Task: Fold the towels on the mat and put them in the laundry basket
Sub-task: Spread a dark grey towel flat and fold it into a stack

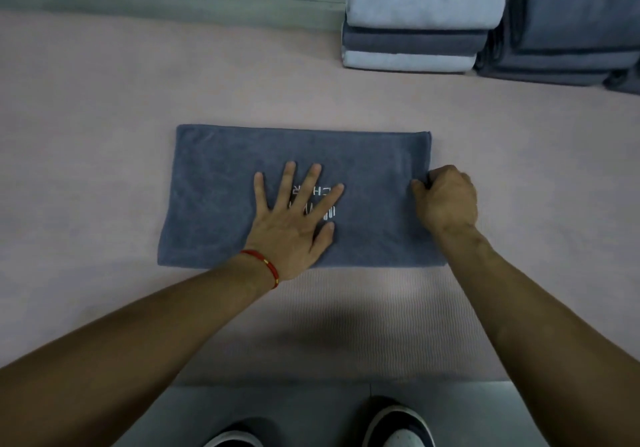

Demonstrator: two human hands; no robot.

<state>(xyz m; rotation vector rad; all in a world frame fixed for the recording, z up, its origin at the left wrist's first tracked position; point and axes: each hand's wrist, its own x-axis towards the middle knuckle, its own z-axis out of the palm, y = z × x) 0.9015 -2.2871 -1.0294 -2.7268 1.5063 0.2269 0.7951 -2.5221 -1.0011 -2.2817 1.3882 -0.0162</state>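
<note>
Towel: dark blue, lying as a flat rectangle at the middle of the pink mat, long side running left to right; white lettering at its centre, partly covered. Left hand flat on the centre, fingers spread wide, pressing down; right hand with fingers curled round the right edge, pinching it. Likely step: fold right end over to the left. Risks: pinch may catch only the top layer, so the layers split and the fold goes uneven; left palm sits near the fold line, and if it slips the towel slides on the mat and skews; edges may not meet. Folded stacks at far right; basket not in view.
</note>
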